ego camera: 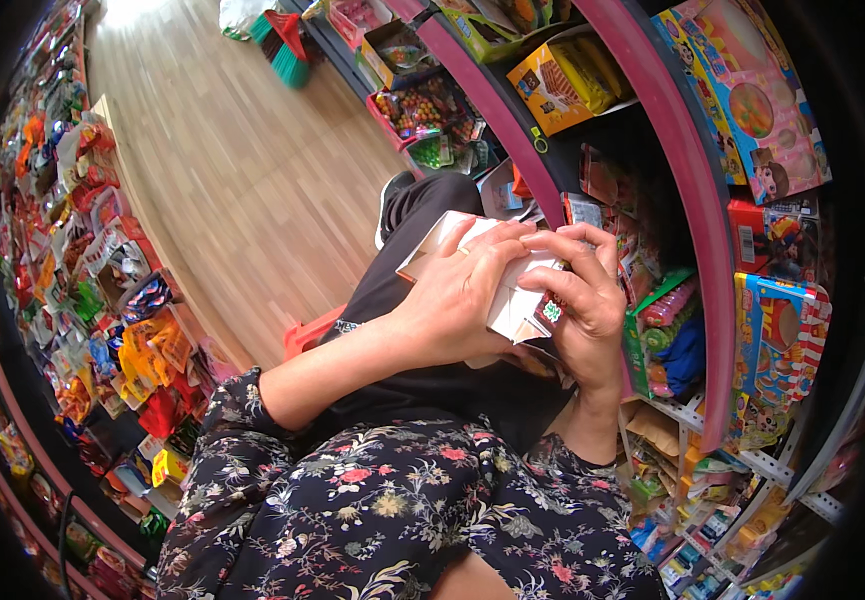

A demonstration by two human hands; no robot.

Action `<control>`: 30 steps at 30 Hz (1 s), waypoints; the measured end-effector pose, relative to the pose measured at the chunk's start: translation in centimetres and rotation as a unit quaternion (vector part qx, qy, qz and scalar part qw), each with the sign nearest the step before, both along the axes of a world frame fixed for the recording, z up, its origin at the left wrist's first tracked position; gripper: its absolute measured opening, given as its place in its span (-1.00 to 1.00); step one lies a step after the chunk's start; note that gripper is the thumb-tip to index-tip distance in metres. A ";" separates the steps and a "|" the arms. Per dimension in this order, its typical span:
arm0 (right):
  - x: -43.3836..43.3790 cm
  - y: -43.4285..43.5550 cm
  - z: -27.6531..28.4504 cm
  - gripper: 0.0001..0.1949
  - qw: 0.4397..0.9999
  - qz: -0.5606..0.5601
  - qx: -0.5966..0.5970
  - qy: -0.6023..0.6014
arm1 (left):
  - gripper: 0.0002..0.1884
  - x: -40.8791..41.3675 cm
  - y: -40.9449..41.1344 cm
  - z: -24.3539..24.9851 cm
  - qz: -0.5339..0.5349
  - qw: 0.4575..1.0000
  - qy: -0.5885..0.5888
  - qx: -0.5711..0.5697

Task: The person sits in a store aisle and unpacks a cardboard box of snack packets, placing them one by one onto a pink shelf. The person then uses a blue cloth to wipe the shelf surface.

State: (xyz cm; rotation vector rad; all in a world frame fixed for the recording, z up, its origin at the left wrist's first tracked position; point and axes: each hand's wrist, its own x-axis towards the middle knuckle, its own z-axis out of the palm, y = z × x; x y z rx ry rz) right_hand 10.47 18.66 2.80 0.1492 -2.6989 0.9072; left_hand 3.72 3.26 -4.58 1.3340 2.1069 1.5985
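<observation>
A small cardboard box [516, 304], white inside with a dark printed end panel, is held above my lap between both hands. My left hand [462, 289] lies across its near and left side, fingers bent over the top; a ring shows on one finger. My right hand [586, 300] grips the right end, with thumb and fingers at the printed panel and the upper edge. The fingertips of both hands nearly meet on top. White flaps stick out to the left beyond my left hand. What lies inside or under the box is mostly hidden.
Close on the right stand shelves with pink edges [650, 97], holding a yellow snack box [567, 79] and toy boxes [777, 337]. Packed snack bags [154, 352] line the left side. A green and red broom head [286, 49] is on the wooden floor [252, 165]. Beside my leg is a red plastic object [312, 330].
</observation>
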 end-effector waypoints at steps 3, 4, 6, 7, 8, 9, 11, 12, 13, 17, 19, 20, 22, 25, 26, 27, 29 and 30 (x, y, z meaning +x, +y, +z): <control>0.5 0.1 -0.2 -0.72 1.000 0.024 0.006 0.003 | 0.21 -0.3 -1.4 0.8 -0.040 0.997 -0.021 -0.059; 0.7 -0.2 0.1 -0.74 1.000 0.030 -0.003 0.006 | 0.24 -0.6 -2.1 1.0 -0.054 0.994 -0.031 -0.086; 1.3 -0.3 -0.6 -0.79 0.999 0.028 -0.026 0.019 | 0.26 -1.2 -4.1 0.8 -0.074 0.992 -0.073 -0.066; 1.6 -0.2 -0.8 -0.80 0.999 0.028 -0.034 0.017 | 0.27 -1.7 -5.1 0.6 -0.085 0.990 -0.094 -0.056; 1.7 -0.2 -0.9 -0.81 0.999 0.026 -0.037 0.017 | 0.22 -2.4 -6.2 0.8 -0.091 0.988 -0.123 -0.004; 1.9 -0.2 -0.9 -0.82 0.999 0.022 -0.041 0.016 | 0.13 -3.0 -7.1 1.1 -0.080 0.986 -0.145 0.024; 2.1 -0.2 -0.8 -0.83 0.999 0.016 -0.047 0.014 | -0.22 -3.9 -8.7 0.1 -0.028 0.950 -0.286 0.122; 2.1 -0.2 -0.8 -0.83 0.999 0.015 -0.049 0.012 | -0.29 -4.7 -9.4 -0.4 0.000 0.940 -0.316 0.128; 2.0 -0.2 -0.9 -0.83 0.998 0.015 -0.052 0.012 | -0.36 -5.5 -9.8 -1.0 0.029 0.929 -0.344 0.134; 1.9 -0.1 -0.9 -0.84 0.998 0.022 -0.051 0.015 | -0.44 -6.3 -9.5 -5.2 -0.007 0.914 -0.402 0.059; 2.1 0.0 -1.0 -0.84 0.999 0.013 -0.050 0.011 | -0.46 -6.0 -8.2 -6.5 -0.045 0.920 -0.389 0.015; 2.1 -0.1 -1.1 -0.85 0.999 0.009 -0.051 0.011 | -0.49 -5.8 -7.8 -6.8 -0.060 0.909 -0.411 0.027; 2.3 0.1 -1.2 -0.85 0.999 0.008 -0.050 0.007 | -0.52 -5.2 -6.8 -7.0 -0.080 0.898 -0.431 0.038; 2.4 0.3 -1.2 -0.86 0.999 0.005 -0.052 0.007 | -0.53 -4.3 -5.5 -7.7 -0.089 0.950 -0.299 0.011; 2.4 0.4 -1.2 -0.86 0.999 0.004 -0.053 0.008 | -0.51 -4.2 -5.3 -7.9 -0.079 0.942 -0.324 0.022; 2.4 0.5 -1.3 -0.86 0.998 0.004 -0.054 0.006 | -0.49 -4.1 -5.1 -7.9 -0.072 0.933 -0.350 0.032; 2.5 0.7 -1.4 -0.86 0.998 0.006 -0.057 0.004 | -0.46 -4.0 -5.1 -8.0 -0.067 0.928 -0.366 0.030; 2.5 0.8 -1.5 -0.86 0.998 0.007 -0.059 0.005 | -0.45 -4.1 -5.1 -7.9 -0.063 0.925 -0.373 0.028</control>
